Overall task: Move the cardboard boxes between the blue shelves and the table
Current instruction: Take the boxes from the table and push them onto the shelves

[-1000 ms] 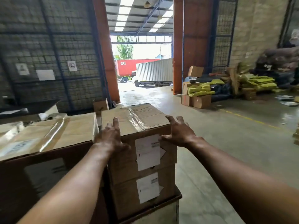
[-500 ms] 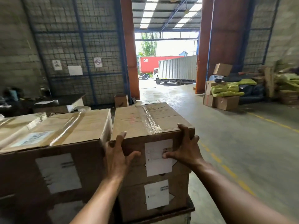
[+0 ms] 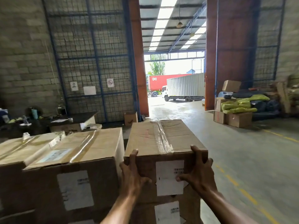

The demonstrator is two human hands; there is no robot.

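Note:
A taped cardboard box (image 3: 160, 136) with a white label sits on top of another labelled box (image 3: 166, 212) right in front of me. My left hand (image 3: 132, 173) grips its near left corner, fingers over the top edge. My right hand (image 3: 196, 173) holds the near right corner, thumb on the label. A wider cardboard box (image 3: 77, 152) stands directly to the left, close beside the stack. What the stacks rest on is out of sight, and no blue shelves show.
A dark table (image 3: 64, 120) with bottles and papers stands at the back left before a blue wire-mesh wall. A small box (image 3: 130, 118) sits by the orange door pillar. Boxes and yellow-green bags (image 3: 237, 107) are piled at the right. Concrete floor (image 3: 242, 151) stretches to the right, up to the doorway.
Both hands slid from the top of the box down to its near corners and took hold. The view has tilted upward and turned left.

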